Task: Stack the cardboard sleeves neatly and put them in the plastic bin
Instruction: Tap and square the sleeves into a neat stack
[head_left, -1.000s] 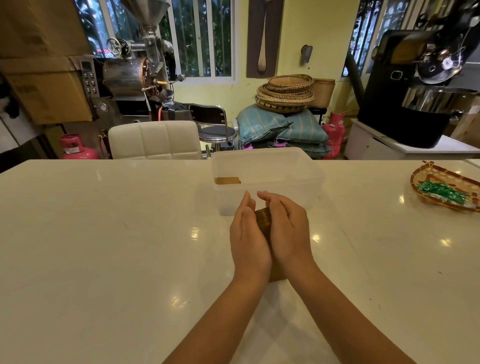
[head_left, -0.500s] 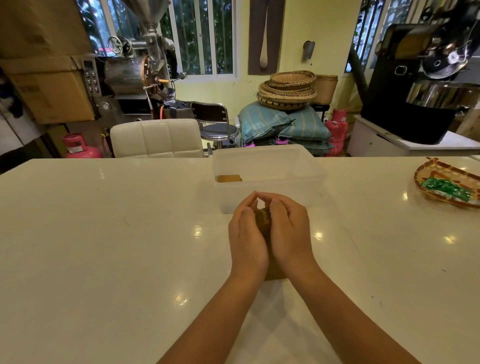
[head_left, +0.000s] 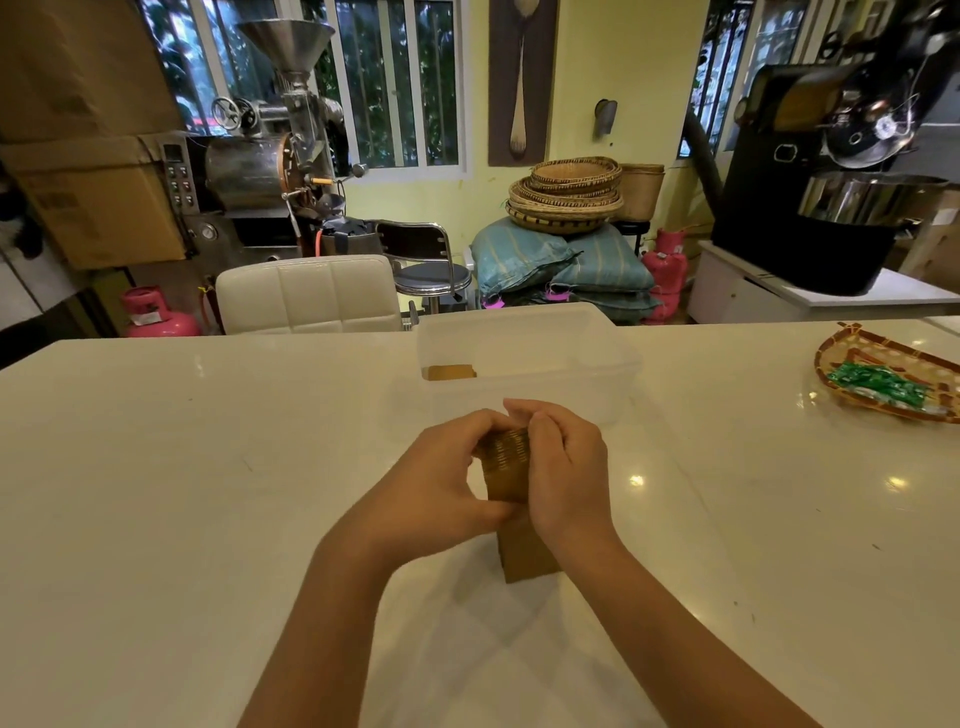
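A stack of brown cardboard sleeves (head_left: 506, 467) stands on edge on the white table (head_left: 182, 493), just in front of the clear plastic bin (head_left: 613, 364). My left hand (head_left: 441, 488) grips the stack's left side, thumb under it. My right hand (head_left: 563, 467) presses its right side, fingers curled over the top edge. The stack's lower end (head_left: 527, 558) shows below my palms. Inside the bin, more brown sleeves (head_left: 449, 372) lie at the left wall.
A woven tray (head_left: 893, 358) holding green packets (head_left: 867, 387) sits at the table's right edge. Beyond the far edge stand a white padded chair (head_left: 306, 293) and a metal stool (head_left: 431, 270). Coffee roasters and baskets stand further back.
My hands went from flat palms pressed on the stack's sides to curled fingers over its top. My left hand has shifted a little outward, showing more of the stack.
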